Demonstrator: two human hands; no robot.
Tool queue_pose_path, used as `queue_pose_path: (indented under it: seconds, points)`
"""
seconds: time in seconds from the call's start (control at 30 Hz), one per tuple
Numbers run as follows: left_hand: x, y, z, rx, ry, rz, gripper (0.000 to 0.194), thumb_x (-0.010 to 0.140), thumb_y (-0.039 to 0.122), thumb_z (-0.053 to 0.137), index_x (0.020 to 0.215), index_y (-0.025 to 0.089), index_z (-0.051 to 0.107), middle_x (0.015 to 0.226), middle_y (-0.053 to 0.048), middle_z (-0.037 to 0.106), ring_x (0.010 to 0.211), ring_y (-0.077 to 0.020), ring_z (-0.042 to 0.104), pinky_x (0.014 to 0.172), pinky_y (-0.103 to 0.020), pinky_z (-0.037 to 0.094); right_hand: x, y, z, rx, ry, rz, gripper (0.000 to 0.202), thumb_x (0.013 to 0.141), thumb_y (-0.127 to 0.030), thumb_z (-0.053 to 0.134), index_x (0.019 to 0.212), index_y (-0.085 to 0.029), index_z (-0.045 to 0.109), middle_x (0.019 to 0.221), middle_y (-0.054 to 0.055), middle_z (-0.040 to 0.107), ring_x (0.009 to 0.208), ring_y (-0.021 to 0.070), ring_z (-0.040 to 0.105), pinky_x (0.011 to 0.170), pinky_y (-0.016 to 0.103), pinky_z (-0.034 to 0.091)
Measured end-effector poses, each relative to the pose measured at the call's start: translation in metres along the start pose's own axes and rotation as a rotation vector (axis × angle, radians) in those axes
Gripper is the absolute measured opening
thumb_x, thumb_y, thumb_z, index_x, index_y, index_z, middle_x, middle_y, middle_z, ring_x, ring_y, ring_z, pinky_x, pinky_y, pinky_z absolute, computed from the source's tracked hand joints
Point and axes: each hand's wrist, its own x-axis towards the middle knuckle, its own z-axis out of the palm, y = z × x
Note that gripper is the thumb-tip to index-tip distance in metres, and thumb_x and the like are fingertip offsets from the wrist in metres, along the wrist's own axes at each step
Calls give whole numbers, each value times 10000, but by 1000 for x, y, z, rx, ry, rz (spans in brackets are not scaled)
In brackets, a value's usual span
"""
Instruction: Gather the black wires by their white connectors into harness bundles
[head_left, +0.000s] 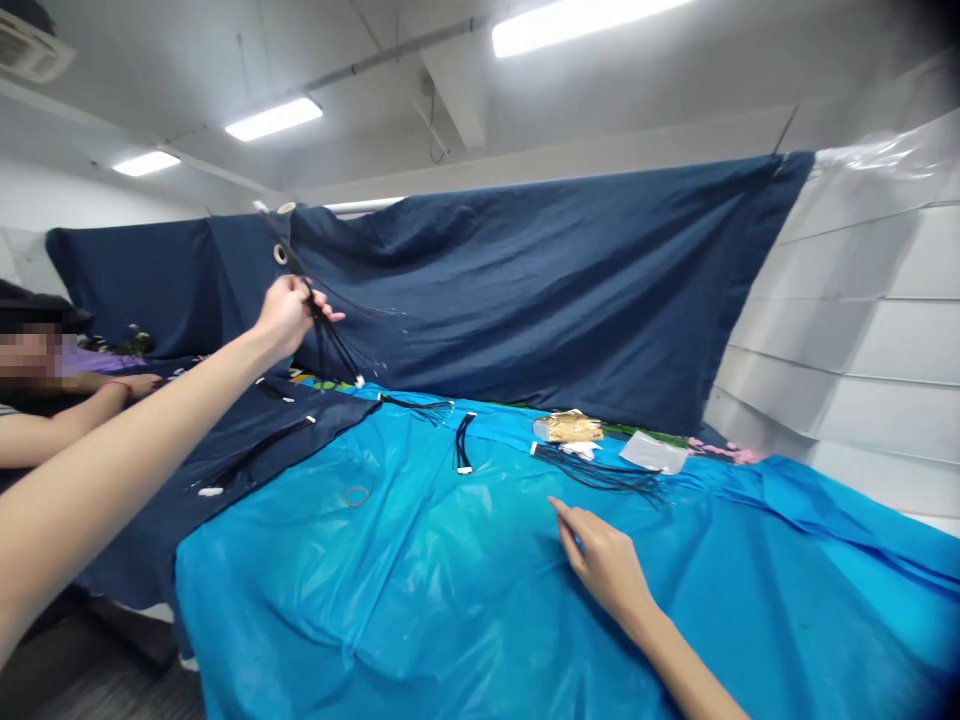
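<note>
Raised at the left of centre, my left hand (pixel 292 312) grips a bundle of black cables (pixel 339 343) with white connectors at its ends. My right hand (pixel 600 552) is over the blue sheet, its index finger stretched out and nothing visible in it. Just beyond that hand lies a spread black cable bundle (pixel 600 471) with a white connector. A short black cable (pixel 464 441) lies at the middle, and another bundle (pixel 416 405) is farther back to its left.
Gold tissue packaging (pixel 574 427) and a clear plastic bag (pixel 654 453) lie at the back. An orange rubber band (pixel 357 496) is on the blue sheet (pixel 420 600). More cables (pixel 262 447) lie on the dark cloth, near another person's arm (pixel 75 415).
</note>
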Motion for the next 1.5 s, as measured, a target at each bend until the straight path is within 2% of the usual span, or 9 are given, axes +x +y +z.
queue_pose_path:
  seconds: [0.2, 0.33, 0.4, 0.5, 0.67, 0.8, 0.93, 1.2, 1.5]
  points:
    - [-118, 54, 111, -303, -353, -309, 124, 860, 182, 298, 822, 149, 411, 526, 83, 261, 381, -22, 254, 469, -217, 419, 7, -5, -14, 650, 70, 432, 348, 770, -385, 496, 1028, -197, 633, 947, 114, 639, 898, 272, 566, 855, 422, 377]
    - [-190, 57, 157, -753, -589, -844, 143, 828, 250, 415, 718, 160, 434, 521, 78, 257, 350, -6, 210, 342, -132, 273, 16, -10, -22, 787, 84, 511, 459, 779, -506, 462, 1016, -147, 622, 877, 121, 649, 841, 246, 592, 761, 373, 451]
    - [-209, 49, 176, -831, -721, -985, 251, 813, 280, 449, 605, 148, 399, 491, 78, 246, 333, 2, 206, 316, -123, 232, 21, -13, -25, 908, 34, 527, 530, 809, -561, 373, 1013, -135, 612, 859, 116, 651, 808, 223, 608, 682, 335, 485]
    - [-223, 25, 208, -808, -633, -961, 130, 785, 263, 509, 743, 141, 504, 570, 48, 421, 373, -5, 356, 352, -126, 312, 26, -18, -28, 1122, -79, 541, 662, 831, -626, 204, 998, -130, 609, 790, 96, 637, 684, 168, 611, 614, 310, 494]
    - [-233, -34, 254, -654, -556, -984, 196, 714, 301, 605, 806, 160, 505, 721, -24, 582, 596, -130, 598, 533, -252, 482, 24, -23, -21, 1706, -216, 711, 544, 726, -652, 459, 894, -155, 604, 659, 4, 541, 525, 81, 512, 535, 240, 456]
    - [-231, -71, 261, -723, -636, -928, 206, 678, 254, 652, 800, 143, 529, 679, -18, 588, 545, -107, 581, 515, -213, 461, 19, -23, -12, 1589, -218, 761, 474, 709, -583, 552, 961, -182, 577, 723, 22, 585, 568, 107, 554, 535, 250, 457]
    - [-224, -84, 253, -1081, -577, -1123, 75, 728, 110, 562, 774, 131, 506, 523, 57, 426, 381, -16, 413, 377, -120, 327, 17, -25, -10, 1608, -270, 770, 488, 752, -592, 486, 1016, -190, 571, 811, 51, 611, 647, 128, 593, 616, 292, 475]
    - [-215, -68, 240, -1317, -707, -1378, 369, 874, 421, 286, 697, 131, 430, 467, 89, 159, 292, -1, 137, 258, -105, 70, 27, -19, -19, 1431, -126, 777, 445, 708, -522, 584, 982, -174, 623, 832, 40, 605, 701, 109, 533, 576, 211, 412]
    - [-233, -49, 238, -1411, -730, -1349, 424, 892, 394, 222, 657, 122, 447, 444, 72, 223, 298, -2, 191, 278, -90, 179, 53, -27, -22, 1366, -26, 775, 353, 691, -491, 604, 712, -138, 596, 576, -14, 530, 521, 70, 478, 450, 180, 261]
